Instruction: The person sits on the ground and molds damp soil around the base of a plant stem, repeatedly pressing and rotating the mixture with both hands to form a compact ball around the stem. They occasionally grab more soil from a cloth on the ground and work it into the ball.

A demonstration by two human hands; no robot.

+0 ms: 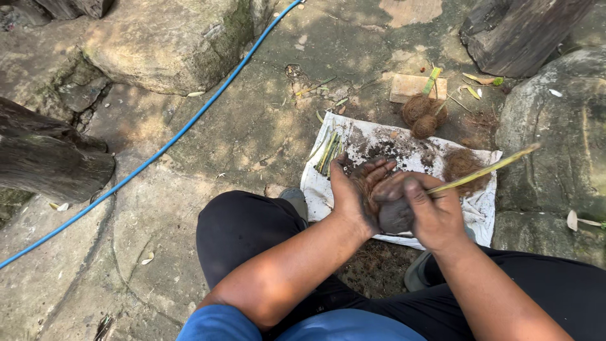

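The left hand cups a dark ball of soil against its palm, fingers spread and curled around the far side, a wad of brown coconut fibre showing between them. The right hand presses on the ball from the near side, its thumb and fingers closed around a thin green-yellow stem cutting that slants up and away to the right. Both hands hover just above the near edge of a white sheet spread on the stone ground (the sheet is smeared with dark soil). On the sheet's far left corner lies a small bundle of green stems; a loose mat of fibre sits on its right part. Just beyond the sheet's far edge rest two fibre-wrapped balls beside a wooden block. A blue hose runs well left of the sheet.
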